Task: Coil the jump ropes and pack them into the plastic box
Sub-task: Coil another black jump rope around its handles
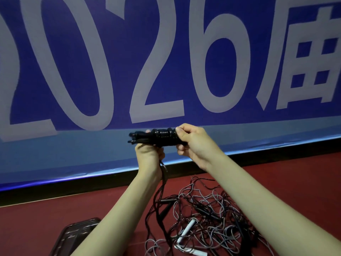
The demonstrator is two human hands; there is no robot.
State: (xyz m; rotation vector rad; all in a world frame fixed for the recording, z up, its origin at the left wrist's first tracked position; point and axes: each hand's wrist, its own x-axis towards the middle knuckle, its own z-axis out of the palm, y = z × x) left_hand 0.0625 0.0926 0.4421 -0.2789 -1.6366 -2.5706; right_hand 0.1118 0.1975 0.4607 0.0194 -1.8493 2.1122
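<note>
Aloft: two hands (pixel 149 151) (pixel 191 141) hold one rope bundle (pixel 158 138).

A dark red floor (pixel 295 182) is seen along the bottom of the head view, bounded at the back by a black strip at the foot of a blue banner. A loose tangle of jump ropes (pixel 208 211), grey and black cords with black handles, is spread on it at centre right. Two white handles (pixel 187 231) are seen lying among the cords. A dark plastic box (pixel 73 235) is set on the floor to the left, apart from the tangle.
</note>
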